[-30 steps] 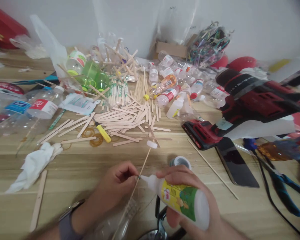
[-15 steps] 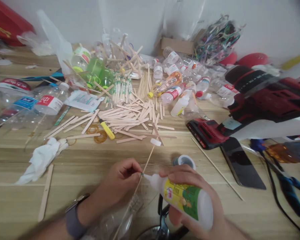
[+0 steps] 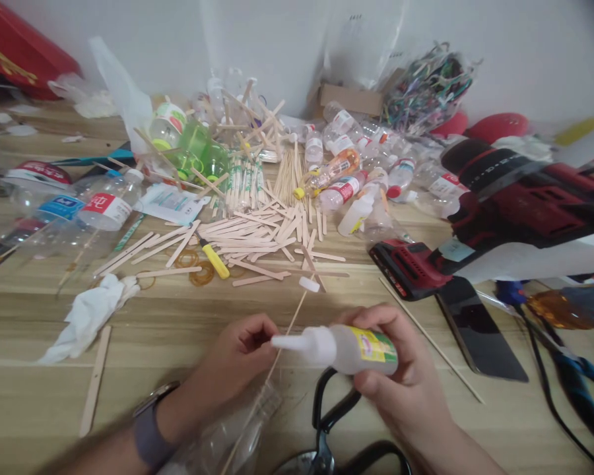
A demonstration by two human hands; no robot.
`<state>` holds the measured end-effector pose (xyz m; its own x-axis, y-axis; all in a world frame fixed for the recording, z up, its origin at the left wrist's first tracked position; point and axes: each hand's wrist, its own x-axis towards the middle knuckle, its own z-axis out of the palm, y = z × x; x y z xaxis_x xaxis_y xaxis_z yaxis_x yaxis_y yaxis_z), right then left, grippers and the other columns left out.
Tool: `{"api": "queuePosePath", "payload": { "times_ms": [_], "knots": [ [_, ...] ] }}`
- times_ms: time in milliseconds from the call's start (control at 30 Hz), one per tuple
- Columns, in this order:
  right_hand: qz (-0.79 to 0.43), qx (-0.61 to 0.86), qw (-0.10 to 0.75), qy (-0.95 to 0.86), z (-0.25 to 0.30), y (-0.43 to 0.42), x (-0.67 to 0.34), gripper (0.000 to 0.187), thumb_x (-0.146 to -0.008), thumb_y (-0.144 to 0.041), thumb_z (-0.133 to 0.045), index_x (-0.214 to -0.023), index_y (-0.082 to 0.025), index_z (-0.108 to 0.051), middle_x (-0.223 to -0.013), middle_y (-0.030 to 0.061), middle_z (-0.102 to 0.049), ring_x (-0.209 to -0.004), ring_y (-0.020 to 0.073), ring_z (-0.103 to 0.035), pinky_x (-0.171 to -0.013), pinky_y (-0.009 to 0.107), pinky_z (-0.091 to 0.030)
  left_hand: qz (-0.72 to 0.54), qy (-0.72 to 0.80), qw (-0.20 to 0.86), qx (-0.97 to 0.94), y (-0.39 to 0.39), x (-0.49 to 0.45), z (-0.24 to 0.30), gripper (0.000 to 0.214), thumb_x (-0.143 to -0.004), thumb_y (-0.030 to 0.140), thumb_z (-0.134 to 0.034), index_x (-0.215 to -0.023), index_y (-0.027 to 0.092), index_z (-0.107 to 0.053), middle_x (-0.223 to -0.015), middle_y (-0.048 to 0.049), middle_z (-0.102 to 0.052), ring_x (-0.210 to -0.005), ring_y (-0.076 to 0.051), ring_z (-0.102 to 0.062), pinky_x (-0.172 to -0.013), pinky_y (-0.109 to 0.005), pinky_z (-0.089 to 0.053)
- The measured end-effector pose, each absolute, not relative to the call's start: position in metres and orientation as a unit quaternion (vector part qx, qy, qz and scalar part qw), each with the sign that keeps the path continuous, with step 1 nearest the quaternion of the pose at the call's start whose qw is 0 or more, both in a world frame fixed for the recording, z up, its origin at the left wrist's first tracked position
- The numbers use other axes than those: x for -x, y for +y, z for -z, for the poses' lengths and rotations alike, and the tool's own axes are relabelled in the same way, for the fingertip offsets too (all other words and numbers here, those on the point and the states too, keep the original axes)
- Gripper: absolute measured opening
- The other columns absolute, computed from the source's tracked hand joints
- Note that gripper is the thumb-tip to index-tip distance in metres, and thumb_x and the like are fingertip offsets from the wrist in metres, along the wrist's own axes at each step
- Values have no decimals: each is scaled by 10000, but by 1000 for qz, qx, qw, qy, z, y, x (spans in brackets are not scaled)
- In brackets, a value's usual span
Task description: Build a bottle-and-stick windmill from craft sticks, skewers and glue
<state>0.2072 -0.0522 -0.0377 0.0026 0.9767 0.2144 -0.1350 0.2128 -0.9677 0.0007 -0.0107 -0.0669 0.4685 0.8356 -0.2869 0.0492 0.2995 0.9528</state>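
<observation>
My left hand [image 3: 245,353] pinches a thin wooden skewer [image 3: 297,312], which slants across a clear plastic bottle [image 3: 228,442] at the lower edge. A white bottle cap [image 3: 309,284] sits on the skewer near its far end. In my right hand [image 3: 400,369] is a white glue bottle [image 3: 346,349] with a yellow and green label. It lies nearly level, its nozzle pointing left, close to the left fingertips and the skewer. Whether the nozzle touches them, I cannot tell. Below the glue bottle rest black-handled scissors [image 3: 321,422], partly cut off by the frame.
Popsicle sticks [image 3: 257,234] are heaped mid-table, with a yellow-handled tool [image 3: 214,261] beside them. Plastic bottles [image 3: 344,188] crowd the back. On the right are a red and black drill [image 3: 515,204], a phone [image 3: 480,330] and pliers [image 3: 581,369]. A white glove [image 3: 89,316] lies left.
The right hand has tipped the glue bottle to a more level position and raised its body, with the nozzle shifting slightly left. The left hand has barely moved. More of the scissors shows.
</observation>
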Motion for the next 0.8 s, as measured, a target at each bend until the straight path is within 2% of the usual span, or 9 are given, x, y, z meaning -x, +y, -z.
{"api": "queuePosePath", "payload": {
  "times_ms": [67, 133, 267, 367, 467, 633, 700, 800],
  "knots": [
    [-506, 401, 593, -481, 35, -51, -209, 338, -742, -441, -795, -893, -269, -546, -874, 15, -672, -698, 168, -663, -580, 256, -545, -285, 433, 670, -532, -10, 0, 69, 126, -759, 292, -604, -724, 179, -558, -637, 50, -480, -605, -109, -399, -575, -217, -330],
    [-521, 409, 596, -454, 33, -48, -215, 347, -754, -473, -770, -908, -270, -535, -868, 23, -667, -687, 192, -682, -586, 300, -558, -280, 437, 665, -537, -10, 0, 72, 135, -754, 302, -601, -726, 181, -548, -630, 54, -467, -594, -107, -395, -561, -215, -324],
    [-452, 475, 594, -466, 30, -40, -236, 445, -825, -416, -721, -1225, -325, -549, -970, 31, -630, -908, 228, -692, -689, 326, -571, -275, 444, 668, -530, -11, 0, 75, 145, -747, 314, -599, -729, 184, -536, -641, 52, -465, -593, -109, -406, -559, -218, -329],
    [-360, 543, 545, -527, 32, -28, -254, 344, -878, -393, -673, -1195, -288, -593, -1068, 57, -653, -1040, 232, -650, -787, 329, -553, -277, 442, 669, -530, -10, 1, 74, 152, -749, 322, -594, -729, 184, -534, -643, 51, -466, -589, -107, -395, -553, -217, -327],
    [-305, 583, 504, -560, 39, -13, -267, 301, -869, -474, -654, -1062, -250, -598, -1098, 68, -678, -952, 219, -651, -781, 343, -544, -272, 442, 661, -541, -9, 1, 72, 150, -741, 323, -590, -717, 186, -531, -634, 53, -458, -586, -107, -393, -552, -217, -329],
    [-323, 611, 451, -564, 56, 3, -272, 332, -876, -478, -628, -1049, -197, -598, -933, 55, -699, -742, 180, -643, -670, 335, -542, -268, 450, 663, -535, -11, 1, 72, 152, -733, 326, -583, -703, 189, -524, -622, 54, -445, -579, -106, -392, -536, -211, -324],
    [-325, 621, 430, -569, 58, 0, -275, 403, -846, -483, -653, -1115, -188, -597, -1001, 77, -709, -812, 206, -669, -706, 361, -552, -266, 451, 669, -527, -12, 0, 72, 142, -738, 315, -576, -701, 190, -518, -611, 56, -446, -569, -102, -380, -522, -206, -312],
    [-292, 645, 415, -571, 52, -16, -292, 577, -737, -515, -736, -1196, -206, -575, -1231, 120, -661, -1071, 285, -646, -885, 434, -526, -268, 451, 670, -525, -11, 0, 71, 143, -743, 318, -568, -698, 192, -518, -600, 55, -451, -556, -99, -362, -503, -203, -296]
  ]
}}
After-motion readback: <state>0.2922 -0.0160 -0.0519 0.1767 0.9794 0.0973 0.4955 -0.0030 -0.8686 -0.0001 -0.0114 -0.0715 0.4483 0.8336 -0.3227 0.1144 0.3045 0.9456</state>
